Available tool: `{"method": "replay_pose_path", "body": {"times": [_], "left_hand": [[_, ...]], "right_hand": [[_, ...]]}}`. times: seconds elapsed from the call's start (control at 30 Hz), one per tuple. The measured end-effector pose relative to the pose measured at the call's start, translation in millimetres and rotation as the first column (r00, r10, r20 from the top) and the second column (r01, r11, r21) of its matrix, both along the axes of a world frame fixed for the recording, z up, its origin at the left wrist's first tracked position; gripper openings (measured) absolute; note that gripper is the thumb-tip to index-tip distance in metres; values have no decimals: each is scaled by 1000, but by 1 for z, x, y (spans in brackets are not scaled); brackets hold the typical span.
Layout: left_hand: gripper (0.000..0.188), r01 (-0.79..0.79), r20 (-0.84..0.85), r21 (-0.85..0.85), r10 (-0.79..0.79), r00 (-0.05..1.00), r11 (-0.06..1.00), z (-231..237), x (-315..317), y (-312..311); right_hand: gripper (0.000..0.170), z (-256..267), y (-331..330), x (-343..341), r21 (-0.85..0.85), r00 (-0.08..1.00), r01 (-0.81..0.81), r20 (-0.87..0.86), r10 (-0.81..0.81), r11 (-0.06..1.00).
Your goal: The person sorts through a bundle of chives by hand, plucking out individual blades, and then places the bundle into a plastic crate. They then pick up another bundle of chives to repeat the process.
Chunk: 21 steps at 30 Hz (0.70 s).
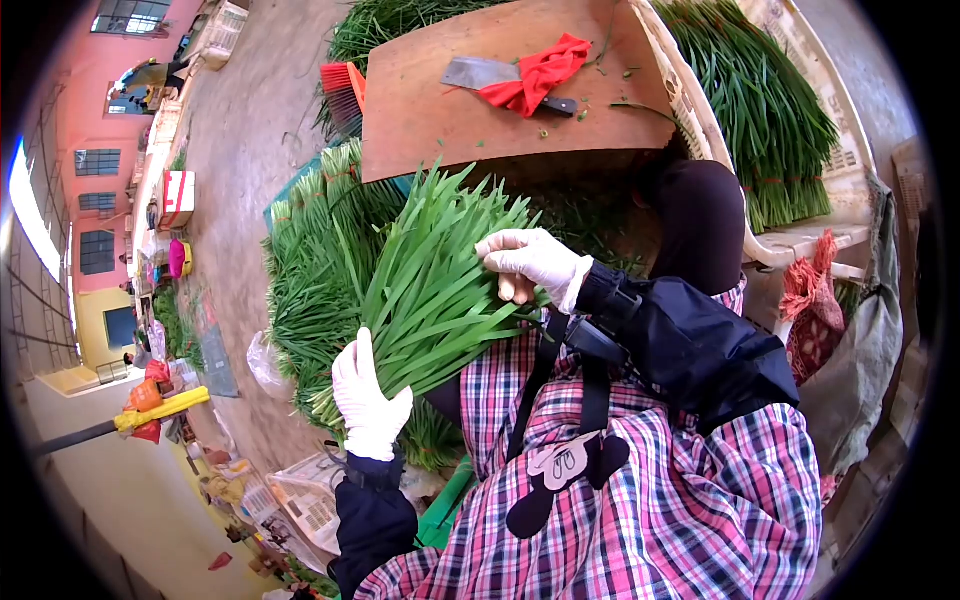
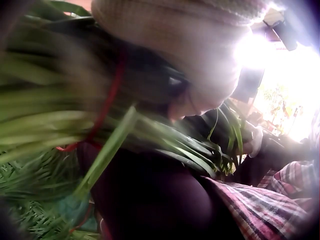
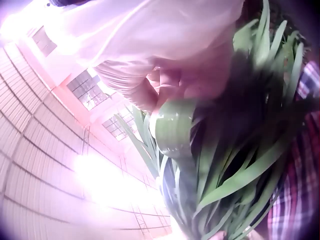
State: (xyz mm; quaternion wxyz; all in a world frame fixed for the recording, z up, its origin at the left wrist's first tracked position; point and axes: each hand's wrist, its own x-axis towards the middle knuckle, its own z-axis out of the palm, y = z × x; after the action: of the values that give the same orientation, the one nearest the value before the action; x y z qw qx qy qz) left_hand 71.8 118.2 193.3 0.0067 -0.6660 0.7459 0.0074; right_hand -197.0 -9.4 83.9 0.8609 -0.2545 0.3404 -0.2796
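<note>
A loose bunch of garlic chives (image 1: 430,275), long flat green leaves, lies across the person's lap. My gloved left hand (image 1: 370,395) holds the bunch at its lower left, thumb spread along the leaves. A red band (image 2: 107,102) runs round the chives beside that hand in the left wrist view, which is blurred. At the bunch's right side, my gloved right hand (image 1: 530,262) has its fingers curled in among the leaves. It pinches a bent chive leaf (image 3: 174,127) in the right wrist view.
More banded chives (image 1: 315,270) are stacked at the left. A board (image 1: 420,110) ahead carries a cleaver (image 1: 482,72) and a red cloth (image 1: 540,75). Beside it are a red brush (image 1: 343,88) and, at the right, a crate (image 1: 845,80) with chives (image 1: 750,100).
</note>
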Motion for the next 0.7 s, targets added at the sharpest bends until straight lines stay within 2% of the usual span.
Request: {"method": "replay_pose_path", "body": {"times": [0.1,0.23,0.43,0.53,0.57,0.67,0.7], "left_hand": [[95,-3,3,5,3,1000,1000,0,0,0],[96,-4,4,14,4,1000,1000,1,-1,-2],[96,-1,7,8,1,1000,1000,-1,0,-2],[95,7,-1,12,-7,1000,1000,0,-1,-3],[95,9,-5,14,-9,1000,1000,1,-2,-4],[95,0,-6,18,0,1000,1000,1,-2,-4],[95,0,-7,17,0,1000,1000,1,-2,-4]], "right_hand": [[19,-12,-3,6,72,997,57,50,-60,996],[19,-14,1,8,101,995,53,77,-61,993],[24,-10,-3,9,32,1000,18,-10,-17,999],[26,-13,-3,16,35,994,88,-62,-85,996],[22,-14,-3,17,61,992,109,-72,-105,992],[18,-18,-5,17,37,1000,7,-18,-7,999],[16,-14,-5,18,43,999,34,-39,-32,999]]}}
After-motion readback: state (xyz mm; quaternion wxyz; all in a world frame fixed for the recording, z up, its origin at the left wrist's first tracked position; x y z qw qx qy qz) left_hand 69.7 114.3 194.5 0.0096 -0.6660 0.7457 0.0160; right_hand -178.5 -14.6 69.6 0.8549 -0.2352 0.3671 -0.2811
